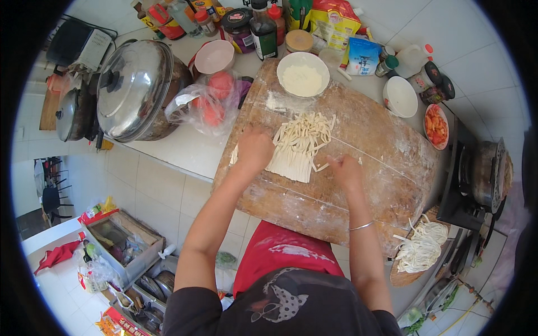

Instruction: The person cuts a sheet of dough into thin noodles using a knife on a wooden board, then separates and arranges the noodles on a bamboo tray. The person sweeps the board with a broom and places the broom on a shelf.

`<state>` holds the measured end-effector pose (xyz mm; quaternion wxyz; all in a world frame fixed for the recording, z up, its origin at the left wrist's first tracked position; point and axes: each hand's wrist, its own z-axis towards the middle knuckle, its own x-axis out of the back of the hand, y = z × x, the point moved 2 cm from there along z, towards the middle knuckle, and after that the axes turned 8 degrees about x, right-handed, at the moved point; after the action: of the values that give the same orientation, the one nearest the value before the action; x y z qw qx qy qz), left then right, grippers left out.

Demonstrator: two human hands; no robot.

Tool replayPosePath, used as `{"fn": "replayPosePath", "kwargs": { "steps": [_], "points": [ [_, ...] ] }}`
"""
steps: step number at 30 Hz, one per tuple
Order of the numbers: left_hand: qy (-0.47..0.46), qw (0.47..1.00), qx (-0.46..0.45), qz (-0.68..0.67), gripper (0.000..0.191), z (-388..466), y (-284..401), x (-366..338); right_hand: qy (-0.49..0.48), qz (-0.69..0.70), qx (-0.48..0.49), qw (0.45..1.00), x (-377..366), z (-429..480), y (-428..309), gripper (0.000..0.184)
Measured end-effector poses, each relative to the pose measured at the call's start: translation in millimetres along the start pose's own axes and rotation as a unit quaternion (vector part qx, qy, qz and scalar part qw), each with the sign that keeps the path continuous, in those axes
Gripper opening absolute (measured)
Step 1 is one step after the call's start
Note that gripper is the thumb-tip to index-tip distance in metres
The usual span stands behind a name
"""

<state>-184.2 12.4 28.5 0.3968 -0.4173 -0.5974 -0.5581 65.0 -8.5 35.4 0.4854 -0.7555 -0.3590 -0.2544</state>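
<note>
Fresh cut noodles [300,138] lie on a floured wooden board [378,143]; their near part is a flat band of parallel strips, the far part loose and tangled. My left hand [255,149] is at the left side of the noodles, fingers curled and pointing away from me; whether it grips anything is hidden. To the right of the pile, my right hand [346,170] has thumb and fingers pinched together at the end of a noodle strand [322,167]. A pale strip of dough [234,155] shows left of my left wrist.
A white bowl of flour [303,75] stands at the board's far edge. Left are a large lidded pot [134,90] and bagged tomatoes [212,105]. Right are a white bowl [400,97], chopped tomatoes [436,126], a pot on the stove [483,172] and more noodles [422,245].
</note>
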Motion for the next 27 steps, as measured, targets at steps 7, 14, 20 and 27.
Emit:
{"fn": "replayPosePath", "kwargs": {
  "steps": [7, 14, 20, 27],
  "points": [
    [-0.035, 0.995, -0.006, -0.089, 0.022, -7.3, 19.5, -28.8, 0.074, 0.082, 0.208, 0.972, -56.3, 3.4, -51.3, 0.03],
    [-0.102, 0.98, -0.013, -0.172, 0.024, -15.5, 31.8, -11.9, 0.008, 0.29, 0.17, 0.942, -63.2, 4.1, -55.7, 0.036],
    [-0.096, 0.974, -0.064, -0.197, 0.036, -25.1, 51.1, 30.6, 0.064, 0.474, 0.082, 0.874, -65.2, -1.5, -69.7, 0.029],
    [-0.059, 0.907, 0.012, -0.416, 0.048, -10.6, 27.1, 68.9, -0.072, 0.669, 0.036, 0.739, 31.6, -22.8, -82.1, 0.024]
  ]
}}
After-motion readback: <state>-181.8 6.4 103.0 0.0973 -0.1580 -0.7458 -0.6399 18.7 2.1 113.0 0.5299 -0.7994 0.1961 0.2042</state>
